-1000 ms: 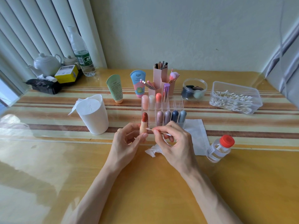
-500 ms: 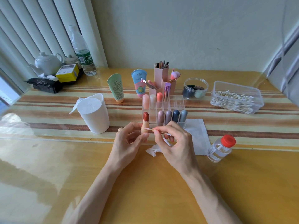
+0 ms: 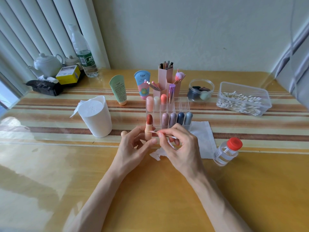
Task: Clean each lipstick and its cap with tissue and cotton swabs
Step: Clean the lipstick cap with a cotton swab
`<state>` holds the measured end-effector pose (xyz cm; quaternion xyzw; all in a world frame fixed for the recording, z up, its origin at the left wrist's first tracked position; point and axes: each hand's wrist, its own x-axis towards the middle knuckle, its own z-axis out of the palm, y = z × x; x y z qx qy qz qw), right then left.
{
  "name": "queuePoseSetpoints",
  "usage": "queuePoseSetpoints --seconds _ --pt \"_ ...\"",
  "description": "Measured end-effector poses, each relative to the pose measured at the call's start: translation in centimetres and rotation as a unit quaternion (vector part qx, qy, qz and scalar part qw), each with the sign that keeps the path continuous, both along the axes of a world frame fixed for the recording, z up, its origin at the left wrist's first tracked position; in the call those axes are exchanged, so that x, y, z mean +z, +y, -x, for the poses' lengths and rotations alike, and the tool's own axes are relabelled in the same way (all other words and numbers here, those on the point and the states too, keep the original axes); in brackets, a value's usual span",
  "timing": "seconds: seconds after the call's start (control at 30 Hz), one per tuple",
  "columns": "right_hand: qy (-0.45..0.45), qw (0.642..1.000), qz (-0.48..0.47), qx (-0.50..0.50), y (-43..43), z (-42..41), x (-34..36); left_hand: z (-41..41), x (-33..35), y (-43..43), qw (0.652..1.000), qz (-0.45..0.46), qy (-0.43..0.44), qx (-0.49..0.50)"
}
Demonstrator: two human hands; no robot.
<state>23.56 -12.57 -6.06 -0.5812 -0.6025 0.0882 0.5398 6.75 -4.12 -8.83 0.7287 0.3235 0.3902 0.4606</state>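
Note:
My left hand [image 3: 133,148] grips an uncapped peach-cased lipstick [image 3: 148,129] upright, its brick-red bullet on top. My right hand [image 3: 178,148] pinches a cotton swab [image 3: 163,133], whose left tip touches the lipstick's case just below the bullet. A rounded peach piece, perhaps the cap [image 3: 124,133], peeks out behind my left hand. A crumpled tissue [image 3: 157,154] lies under my hands and a flat tissue [image 3: 203,138] lies to the right. Several capped lipsticks stand in a clear organizer [image 3: 184,106] just behind.
A white tissue canister [image 3: 97,117] stands to the left. A clear tub of cotton swabs [image 3: 243,99] sits at the back right, and a small red-capped bottle [image 3: 226,151] stands right of my right hand. Tubes, brush holders, a jar, a teapot and a water bottle line the back.
The hands hold the same grip; the swab tip has shifted slightly along the lipstick case. The view has moved a little.

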Motion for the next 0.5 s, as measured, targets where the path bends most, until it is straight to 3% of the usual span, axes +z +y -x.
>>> queuePoseSetpoints --seconds 0.17,0.4,0.5 --pt "-0.003 1.0 0.001 -0.004 0.09 0.06 -0.12 0.17 -0.1 0.22 1.0 -0.018 -0.011 0.016" --pt "0.005 1.0 0.004 -0.004 0.1 -0.18 -0.13 0.26 -0.31 0.52 0.994 -0.094 0.044 0.042" --pt "0.006 1.0 0.004 -0.004 0.13 -0.19 -0.17 0.14 0.15 0.32 0.997 -0.073 0.009 0.027"
